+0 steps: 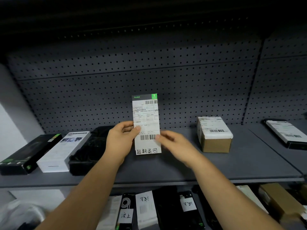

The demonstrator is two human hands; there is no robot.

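- Over the middle of the grey shelf (166, 168), in front of the pegboard (116, 80), I see the labelled box (146, 117) held upright, label facing cam. Can't tell if its bottom edge touches the board.
- L hand (121, 140) grips its left edge: thumb across the label front, fingers curled behind.
- R hand (172, 145) is blurred. Fingertips meet the right edge by the lower barcode; can't tell if pinching or just touching.
- Handwritten chars run along the label bottom.
- To the left, side by side: black tray (86, 150), white box (61, 151), black-green box (28, 155).
- To the right, well apart: cardboard box (215, 143) w/ its own label.
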